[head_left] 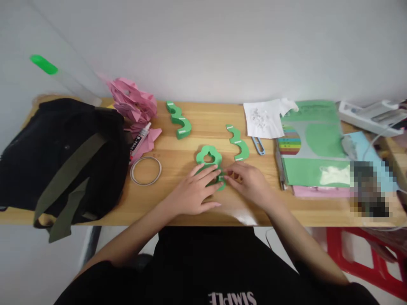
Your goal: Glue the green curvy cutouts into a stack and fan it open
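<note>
Under my left hand lies a green scalloped piece with a flower-shaped hole, flat on the table. My left fingers are stretched out and spread across it, covering its middle and lower part. At its right edge, my right hand has thumb and fingertips pinched together beside a small white strip; what they hold is too small to make out. Just beyond my right hand is a wavy green paper piece with white strips. A thicker wavy green stack, also with white strips, lies farther back to the left.
A black bag, crumpled pink paper, a glue tube and a tape ring are on the left. Rightward are a white paper with small scraps, a blue cutter, and a green folder.
</note>
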The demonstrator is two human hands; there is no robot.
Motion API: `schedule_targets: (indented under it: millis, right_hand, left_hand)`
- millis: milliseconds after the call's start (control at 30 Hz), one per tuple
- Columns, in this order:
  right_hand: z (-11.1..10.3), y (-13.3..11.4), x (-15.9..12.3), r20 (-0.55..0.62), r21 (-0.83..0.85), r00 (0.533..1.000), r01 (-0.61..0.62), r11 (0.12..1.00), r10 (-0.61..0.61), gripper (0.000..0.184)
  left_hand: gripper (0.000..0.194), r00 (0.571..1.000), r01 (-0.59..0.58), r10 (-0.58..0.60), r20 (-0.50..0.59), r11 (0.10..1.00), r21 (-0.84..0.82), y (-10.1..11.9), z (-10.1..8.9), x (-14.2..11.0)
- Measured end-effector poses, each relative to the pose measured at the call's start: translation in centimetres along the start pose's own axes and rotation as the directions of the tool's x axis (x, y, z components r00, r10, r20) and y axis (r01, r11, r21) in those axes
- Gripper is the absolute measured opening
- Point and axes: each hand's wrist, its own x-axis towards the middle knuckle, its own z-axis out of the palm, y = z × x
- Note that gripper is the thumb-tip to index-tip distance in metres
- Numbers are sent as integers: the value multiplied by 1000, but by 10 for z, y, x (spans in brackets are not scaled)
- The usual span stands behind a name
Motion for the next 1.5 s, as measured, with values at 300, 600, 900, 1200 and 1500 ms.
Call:
schedule_targets:
  millis: [300,600,900,1200,1500]
  right_hand:
    - [27,11,-2,-29,-66,1000,0,998,-2,11]
    - [25,8,-2,-65,-187,994,80,979,-93,18]
    - [31,14,-4,-209,-155,957,173,973,-204,17]
    - [27,17,-5,-153,-139,974,147,979,-168,18]
    - [29,16,-4,-168,-136,968,162,977,-184,17]
  left_hand:
    - [44,1000,7,-7,4,1000,1,-7,9,1]
    - [42,1000,19,-20,-20,999,-42,-9,12,-1]
    - [40,997,-11,8,-80,999,-35,-10,16,-2]
    - [40,997,-10,7,-82,999,-40,-11,17,-2]
    - [40,997,-3,0,-82,999,-38,-10,17,-2]
